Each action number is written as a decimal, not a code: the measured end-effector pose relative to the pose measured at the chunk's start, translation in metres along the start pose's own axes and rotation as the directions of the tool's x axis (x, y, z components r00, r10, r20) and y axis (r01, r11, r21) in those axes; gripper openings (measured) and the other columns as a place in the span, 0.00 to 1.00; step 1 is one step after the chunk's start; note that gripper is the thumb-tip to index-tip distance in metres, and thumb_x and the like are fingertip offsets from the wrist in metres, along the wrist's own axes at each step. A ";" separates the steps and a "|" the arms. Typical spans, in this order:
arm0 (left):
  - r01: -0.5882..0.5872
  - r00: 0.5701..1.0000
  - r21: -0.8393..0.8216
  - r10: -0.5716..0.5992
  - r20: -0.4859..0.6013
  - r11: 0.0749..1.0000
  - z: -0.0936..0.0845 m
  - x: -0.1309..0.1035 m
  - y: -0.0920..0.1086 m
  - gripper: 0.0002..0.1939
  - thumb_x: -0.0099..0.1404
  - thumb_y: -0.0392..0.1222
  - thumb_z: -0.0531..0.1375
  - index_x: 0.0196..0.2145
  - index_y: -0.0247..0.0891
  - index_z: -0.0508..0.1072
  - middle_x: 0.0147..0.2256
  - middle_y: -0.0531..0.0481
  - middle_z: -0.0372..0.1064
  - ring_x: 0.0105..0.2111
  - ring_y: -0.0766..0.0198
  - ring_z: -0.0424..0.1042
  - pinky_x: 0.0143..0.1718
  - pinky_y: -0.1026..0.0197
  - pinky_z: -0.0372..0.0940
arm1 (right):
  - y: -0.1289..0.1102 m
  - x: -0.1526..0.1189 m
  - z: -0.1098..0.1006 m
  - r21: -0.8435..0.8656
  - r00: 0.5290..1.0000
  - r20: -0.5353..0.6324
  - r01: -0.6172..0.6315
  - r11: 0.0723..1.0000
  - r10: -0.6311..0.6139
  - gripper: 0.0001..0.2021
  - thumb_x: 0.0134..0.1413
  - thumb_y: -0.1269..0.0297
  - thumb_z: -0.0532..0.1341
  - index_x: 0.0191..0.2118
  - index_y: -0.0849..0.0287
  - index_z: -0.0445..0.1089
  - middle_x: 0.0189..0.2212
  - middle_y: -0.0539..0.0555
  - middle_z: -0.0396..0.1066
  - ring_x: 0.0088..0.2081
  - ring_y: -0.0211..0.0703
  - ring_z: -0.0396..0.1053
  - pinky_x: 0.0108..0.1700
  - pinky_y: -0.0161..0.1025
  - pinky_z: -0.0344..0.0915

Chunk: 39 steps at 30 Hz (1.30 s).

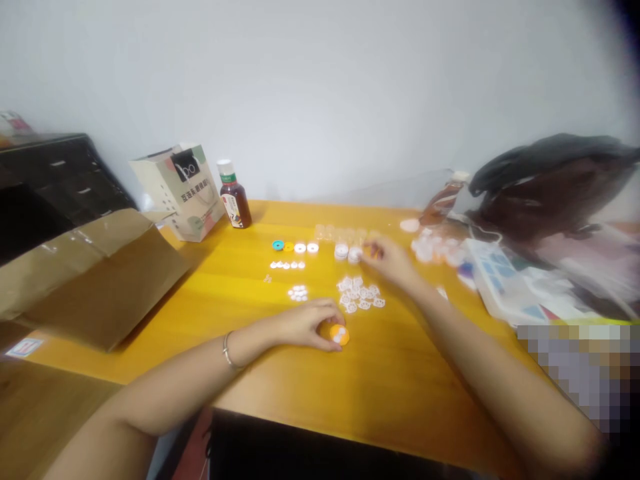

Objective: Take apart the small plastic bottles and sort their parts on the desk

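My left hand (313,325) rests low over the wooden table, thumb and fingers curled round a small orange round piece (340,334) with white on its top. Farther back, my right hand (389,259) is blurred, its fingers drawn together by some white discs (348,253). Something orange shows at its fingertips, too smeared to name. Between the hands lies a pile of white openwork plastic pieces (361,294). Small white pieces (298,293) sit left of the pile. Behind them are a row of little white parts (287,265) and a blue disc (278,246) beside yellow and white ones.
Clear cup-like pieces (340,234) line up at the back. A brown cardboard box (95,280), paper bag (183,190) and dark bottle (235,197) stand left. On the right are another bottle (445,198), a black bag (550,180) and a white case (493,280).
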<state>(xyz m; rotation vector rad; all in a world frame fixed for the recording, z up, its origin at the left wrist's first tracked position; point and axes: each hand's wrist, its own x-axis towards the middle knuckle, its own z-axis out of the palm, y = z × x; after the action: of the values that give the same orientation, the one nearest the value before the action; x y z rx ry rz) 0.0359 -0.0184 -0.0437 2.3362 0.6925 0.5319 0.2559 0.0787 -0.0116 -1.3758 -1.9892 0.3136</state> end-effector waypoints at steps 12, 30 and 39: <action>-0.015 0.999 -0.033 0.016 0.048 0.999 -0.006 0.000 -0.001 0.16 0.56 0.42 0.59 0.42 0.37 0.64 0.38 0.47 0.66 0.35 0.65 0.65 0.36 0.64 0.61 | -0.048 -0.097 -0.008 0.219 0.824 0.535 0.077 0.973 -0.186 0.11 0.42 0.63 0.62 0.35 0.57 0.63 0.27 0.48 0.62 0.28 0.36 0.59 0.30 0.34 0.58; -0.094 0.996 0.138 0.093 0.014 0.986 -0.004 0.001 0.006 0.09 0.63 0.42 0.52 0.35 0.34 0.68 0.37 0.45 0.66 0.37 0.66 0.66 0.39 0.64 0.61 | -0.039 -0.099 0.008 0.266 0.844 0.473 0.139 0.954 -0.255 0.06 0.45 0.66 0.60 0.31 0.58 0.63 0.25 0.48 0.60 0.28 0.36 0.58 0.30 0.32 0.57; 0.029 0.999 0.233 -0.020 -0.042 0.972 0.001 0.004 0.012 0.09 0.64 0.42 0.53 0.33 0.34 0.69 0.34 0.48 0.67 0.33 0.67 0.67 0.36 0.66 0.62 | -0.041 -0.102 0.012 0.249 0.867 0.440 0.131 0.960 -0.232 0.06 0.43 0.67 0.60 0.29 0.58 0.62 0.26 0.49 0.62 0.29 0.37 0.61 0.32 0.34 0.59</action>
<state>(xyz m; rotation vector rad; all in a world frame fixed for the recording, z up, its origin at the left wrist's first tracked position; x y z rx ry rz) 0.0436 -0.0247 -0.0354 2.5365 0.8411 0.5096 0.2388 -0.0266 -0.0389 -1.0287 -2.3725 0.8080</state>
